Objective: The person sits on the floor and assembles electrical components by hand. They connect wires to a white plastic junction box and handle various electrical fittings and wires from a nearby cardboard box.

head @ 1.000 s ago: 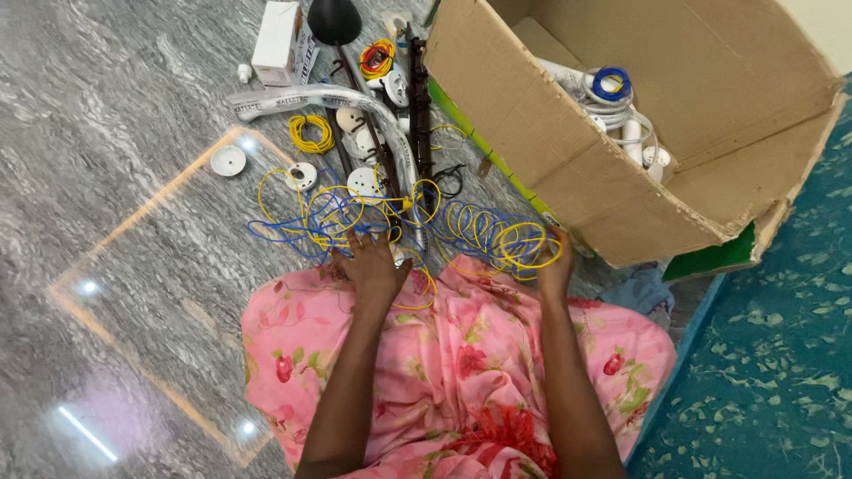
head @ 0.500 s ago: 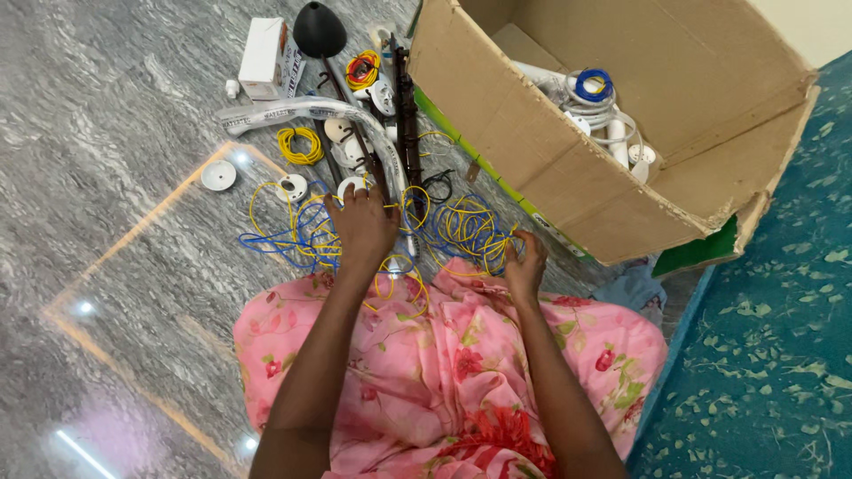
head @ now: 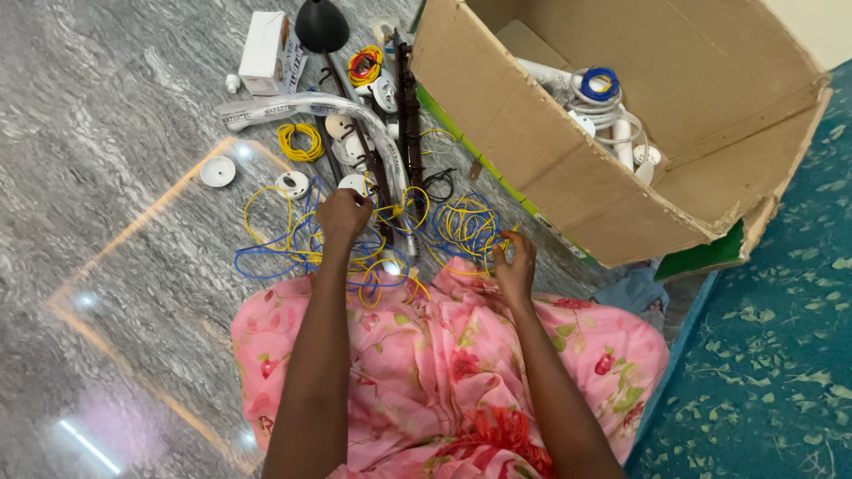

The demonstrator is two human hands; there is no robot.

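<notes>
Yellow and blue wire lies in a loose tangle on the grey stone floor, just in front of the person's knees and pink flowered cloth. Only one view is given, from the head, looking down.

Left hand is closed into a fist over the middle of the tangle and seems to grip some loops there. Right hand is narrow, fingers pinched on the wire at the edge of the coiled part, which sits near the cardboard box.

I judge the wire to be light, thin and springy: it keeps its round loops and will bounce back when released. It is smooth, so it may slide through the fingers, but it is not fragile. A good place to hold it is where several loops come together, not one single strand, because single strands pull the knot tighter.

Counting: one big tangle in two colours; one small yellow coil alone on the floor; one red and yellow coil further up; one blue coil inside the box. Round white discs are about five that I can see, some partly hidden. One white small carton, one black cone, one curved white tube, and dark rods whose number I cannot tell.
</notes>
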